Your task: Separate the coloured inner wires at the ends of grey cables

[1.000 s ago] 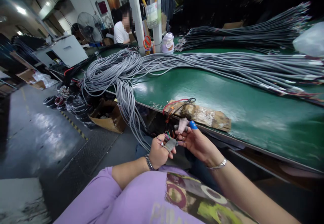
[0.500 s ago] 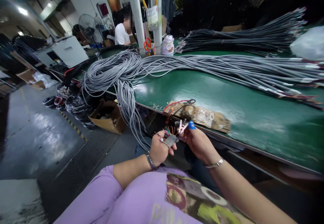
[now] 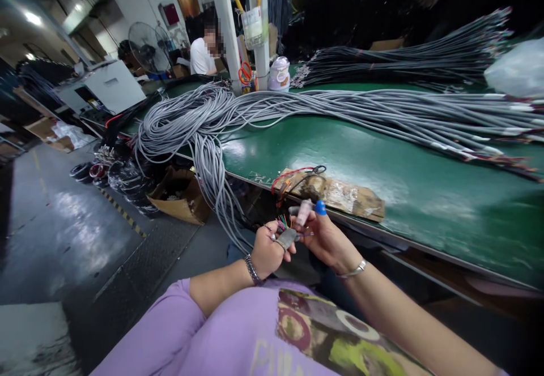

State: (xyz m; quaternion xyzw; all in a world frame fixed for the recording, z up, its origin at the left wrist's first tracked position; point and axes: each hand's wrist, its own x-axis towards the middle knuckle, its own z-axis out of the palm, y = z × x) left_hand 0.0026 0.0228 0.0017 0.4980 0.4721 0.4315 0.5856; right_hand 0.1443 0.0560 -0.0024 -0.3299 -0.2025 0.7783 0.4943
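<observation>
My left hand (image 3: 267,250) is closed around a bunch of thin coloured wires (image 3: 282,223), whose green, orange and purple ends fan out above the fingers. A grey strip (image 3: 286,238) lies across the front of this hand; whether it is a wrap on the thumb or cable jacket I cannot tell. Close beside it, my right hand (image 3: 325,241) wears a blue finger cover (image 3: 321,208) on the thumb. Its fingers pinch a small pinkish-white tool (image 3: 304,212), blurred, near the wire ends. A few wire tips show between the two hands.
Grey cables (image 3: 323,104) run along the green table (image 3: 382,155) and hang over its edge. A worn wooden board (image 3: 352,197) lies at the near edge. Behind are black cables (image 3: 403,59) and a lidded cup (image 3: 279,74). A cardboard box (image 3: 181,200) stands below, left. Another person (image 3: 202,56) sits farther back.
The pinkish-white tool's two spread arms have come together into one blurred block in my right hand. That hand has shifted slightly left. My left hand stays almost in place.
</observation>
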